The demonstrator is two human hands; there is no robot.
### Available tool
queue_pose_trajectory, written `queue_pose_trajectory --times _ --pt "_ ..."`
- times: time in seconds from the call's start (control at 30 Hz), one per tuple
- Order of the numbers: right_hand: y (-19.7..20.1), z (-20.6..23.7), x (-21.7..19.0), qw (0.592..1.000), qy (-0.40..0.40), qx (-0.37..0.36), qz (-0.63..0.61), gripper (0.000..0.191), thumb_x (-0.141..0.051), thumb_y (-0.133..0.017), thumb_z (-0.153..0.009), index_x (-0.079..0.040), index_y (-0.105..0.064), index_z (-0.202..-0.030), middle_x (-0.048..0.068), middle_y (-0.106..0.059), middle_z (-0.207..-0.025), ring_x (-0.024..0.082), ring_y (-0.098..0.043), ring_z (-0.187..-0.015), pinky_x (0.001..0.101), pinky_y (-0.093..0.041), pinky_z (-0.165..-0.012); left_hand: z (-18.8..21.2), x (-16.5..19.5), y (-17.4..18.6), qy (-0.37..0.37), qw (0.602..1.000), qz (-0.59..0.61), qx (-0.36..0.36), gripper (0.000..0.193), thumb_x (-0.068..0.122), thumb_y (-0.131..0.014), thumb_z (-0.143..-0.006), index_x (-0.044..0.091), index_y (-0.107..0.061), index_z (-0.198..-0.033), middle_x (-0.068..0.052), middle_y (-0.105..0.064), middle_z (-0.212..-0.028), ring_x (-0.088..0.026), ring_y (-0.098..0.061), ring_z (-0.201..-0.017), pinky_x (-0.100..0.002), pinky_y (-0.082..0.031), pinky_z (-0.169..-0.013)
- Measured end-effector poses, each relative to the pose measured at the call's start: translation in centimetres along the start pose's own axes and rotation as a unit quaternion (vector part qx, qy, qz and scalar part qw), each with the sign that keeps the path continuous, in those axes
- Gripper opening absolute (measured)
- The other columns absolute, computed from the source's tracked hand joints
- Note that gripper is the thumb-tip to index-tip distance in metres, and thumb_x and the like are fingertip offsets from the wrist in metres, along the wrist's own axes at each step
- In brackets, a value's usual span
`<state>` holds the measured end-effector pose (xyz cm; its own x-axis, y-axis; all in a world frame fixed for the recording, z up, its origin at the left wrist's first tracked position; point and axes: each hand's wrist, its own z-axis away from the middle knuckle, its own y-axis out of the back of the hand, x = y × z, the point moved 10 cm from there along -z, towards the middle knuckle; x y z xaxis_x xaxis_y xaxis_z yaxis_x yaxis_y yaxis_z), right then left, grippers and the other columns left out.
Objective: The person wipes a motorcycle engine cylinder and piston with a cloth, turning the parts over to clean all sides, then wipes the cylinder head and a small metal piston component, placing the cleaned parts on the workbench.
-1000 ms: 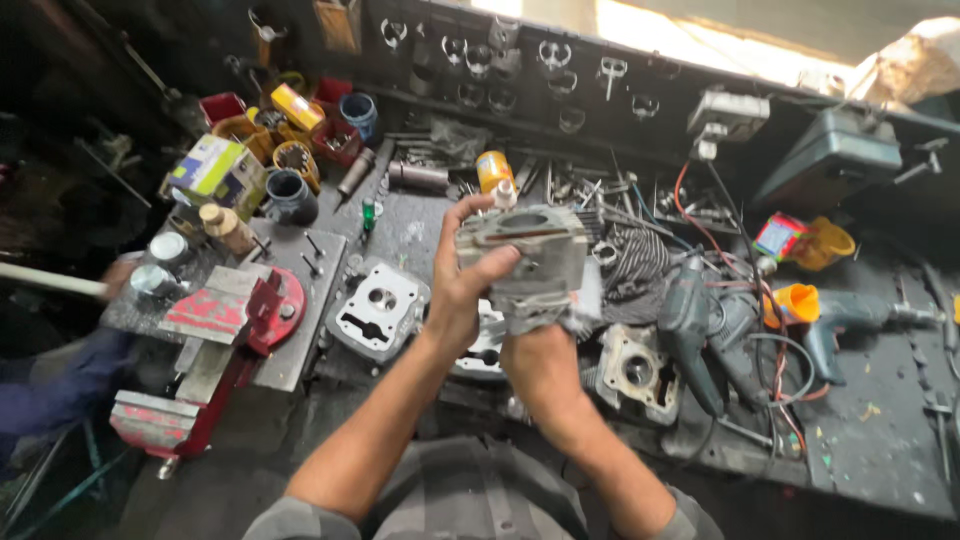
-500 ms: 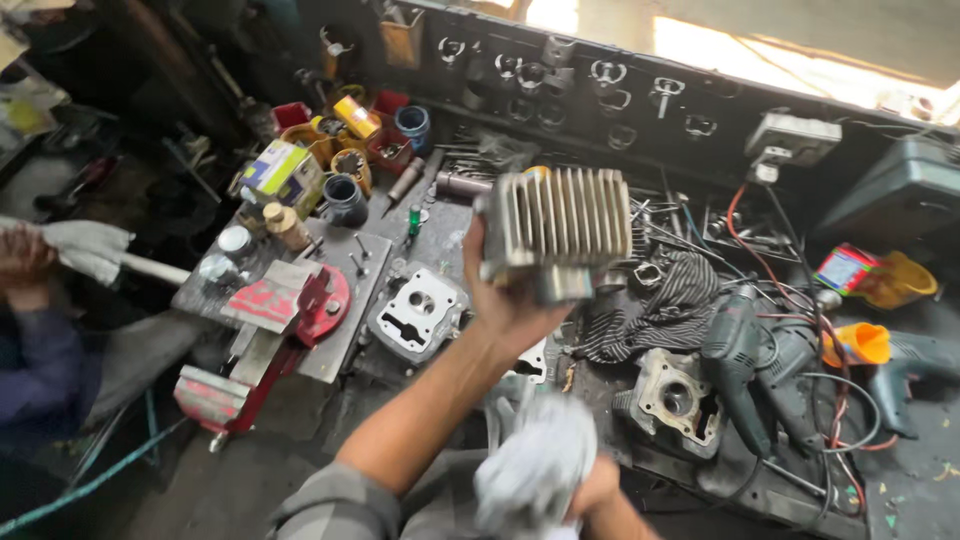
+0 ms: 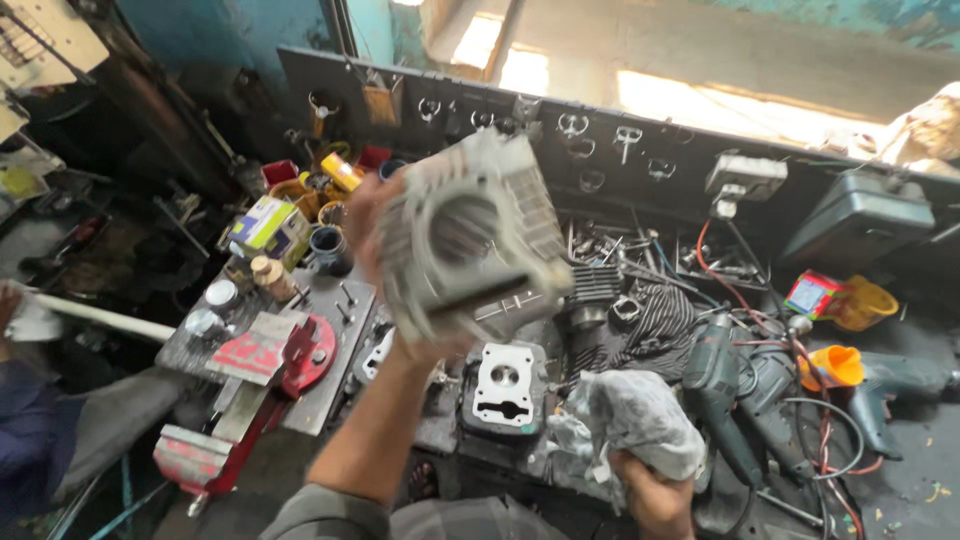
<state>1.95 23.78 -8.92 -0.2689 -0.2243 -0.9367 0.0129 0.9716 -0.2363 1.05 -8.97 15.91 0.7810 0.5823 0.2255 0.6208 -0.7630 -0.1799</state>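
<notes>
the left hand holds a finned grey engine cylinder up in the air above the workbench, its round bore turned toward the camera. the fingers are clamped round the cylinder's left side and underside, mostly hidden behind the metal, with the forearm rising from the bottom of the view. the right hand sits low at the bottom edge, fingers closed on a crumpled grey rag that bunches up above the fist, well apart from the cylinder.

below the lifted cylinder, a cylinder head with a pale gasket face lies flat on the bench. to the left a red bench vise is fixed at the bench edge, and behind it stand small tins and boxes, among them a yellow and green carton. on the right lie a dark power drill, a tangle of cables, an orange funnel and a yellow cup. a dark rack with hanging ring-shaped tools runs along the back. at the far left edge another person's hand rests by a white rod.
</notes>
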Motion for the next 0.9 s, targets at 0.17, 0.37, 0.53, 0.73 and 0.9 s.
queue_pose_trajectory --times 0.17,0.37,0.53,0.73,0.9 --pt "-5.6 0.1 -8.3 0.789 0.393 -0.046 0.470 0.032 0.006 -0.068 -0.075 0.002 -0.066 -0.106 0.018 -0.070 -0.105 0.037 -0.069 -0.098 0.0450 -0.051 -0.096 -2.2 5.5 1.1 -0.309 0.937 0.045 -0.154 0.069 0.034 -0.078 -0.096 0.033 -0.035 -0.150 -0.016 -0.041 -0.143 -0.034 -0.050 -0.131 -0.055 -0.047 -0.113" --pt "-10.7 -1.5 -13.6 0.788 0.380 -0.121 0.470 0.030 0.001 -0.065 -0.081 -0.003 -0.067 -0.111 0.010 -0.069 -0.103 0.028 -0.067 -0.098 0.0407 -0.052 -0.096 0.9 6.6 0.7 -0.464 0.835 -0.069 -0.289 0.071 0.022 -0.072 -0.104 0.034 -0.025 -0.156 -0.013 -0.033 -0.155 -0.029 -0.044 -0.143 -0.062 -0.042 -0.124" --pt "-15.6 -1.9 -12.3 0.762 0.358 -0.231 0.488 0.033 0.000 -0.063 -0.087 -0.004 -0.063 -0.120 0.009 -0.067 -0.112 0.025 -0.064 -0.104 0.0387 -0.051 -0.094 2.9 7.0 -0.7 -0.516 0.785 -0.100 -0.327 0.080 0.020 -0.067 -0.100 0.032 -0.018 -0.162 -0.012 -0.034 -0.156 -0.026 -0.042 -0.148 -0.059 -0.032 -0.130" --pt "-17.2 -2.7 -8.5 0.877 0.158 -0.391 0.228 0.036 -0.001 -0.061 -0.094 -0.004 -0.059 -0.130 0.009 -0.065 -0.123 0.023 -0.061 -0.112 0.0362 -0.051 -0.092 5.7 7.4 -1.9 -0.588 0.720 -0.053 -0.364 0.077 0.025 -0.067 -0.113 0.029 -0.009 -0.164 -0.012 -0.040 -0.161 -0.025 -0.043 -0.149 -0.056 -0.023 -0.132" --pt "-14.0 -3.2 -0.4 0.925 -0.178 -0.160 -0.296 0.041 -0.009 -0.053 -0.094 -0.006 -0.059 -0.135 0.008 -0.066 -0.123 0.018 -0.066 -0.106 0.0334 -0.057 -0.085 7.0 6.8 -2.2 -0.580 0.734 -0.041 -0.352 0.087 0.023 -0.066 -0.109 0.030 -0.001 -0.166 -0.016 -0.036 -0.164 -0.029 -0.038 -0.154 -0.057 -0.021 -0.133"
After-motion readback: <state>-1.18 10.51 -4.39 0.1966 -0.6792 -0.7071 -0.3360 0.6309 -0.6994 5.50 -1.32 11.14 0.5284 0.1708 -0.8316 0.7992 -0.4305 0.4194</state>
